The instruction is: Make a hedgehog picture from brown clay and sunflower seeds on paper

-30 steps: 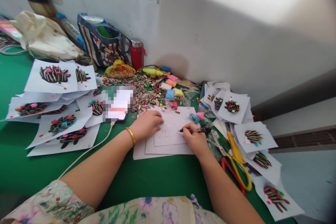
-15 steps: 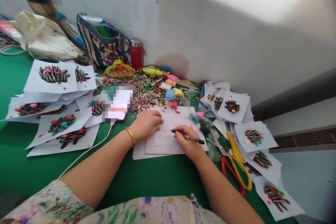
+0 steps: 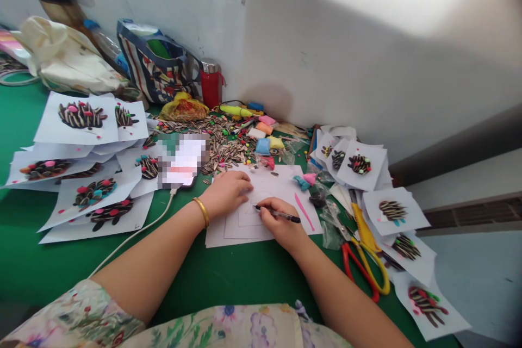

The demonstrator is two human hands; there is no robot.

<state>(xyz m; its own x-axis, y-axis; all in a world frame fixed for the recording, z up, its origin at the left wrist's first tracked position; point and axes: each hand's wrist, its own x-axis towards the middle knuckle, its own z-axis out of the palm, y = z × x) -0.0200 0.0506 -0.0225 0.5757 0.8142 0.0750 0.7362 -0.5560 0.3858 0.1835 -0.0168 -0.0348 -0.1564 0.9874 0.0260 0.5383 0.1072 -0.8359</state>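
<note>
My right hand [image 3: 280, 225] is closed on a black pen [image 3: 281, 215], its tip touching a small white sheet [image 3: 248, 217] that lies on a larger stack of white paper [image 3: 281, 185]. My left hand [image 3: 228, 191], with a gold bangle at the wrist, rests on the sheet's left edge with its fingers curled down, pinning it to the green table [image 3: 228, 272]. A line drawing shows on the sheet between both hands. A pink stick [image 3: 304, 211] lies on the paper just right of my right hand.
Sunflower seeds [image 3: 224, 144] and coloured clay lumps [image 3: 265, 138] lie behind the paper. Seed-hedgehog pictures [image 3: 87, 193] are spread at left and at right [image 3: 361, 166]. Red and yellow scissors [image 3: 365, 266], a phone [image 3: 181, 163] with cable, a red flask [image 3: 211, 84] and bags [image 3: 157, 68] stand around.
My right hand has slid left across the sheet with the pen, closer to my left hand, uncovering the pink stick. My left hand has stayed put.
</note>
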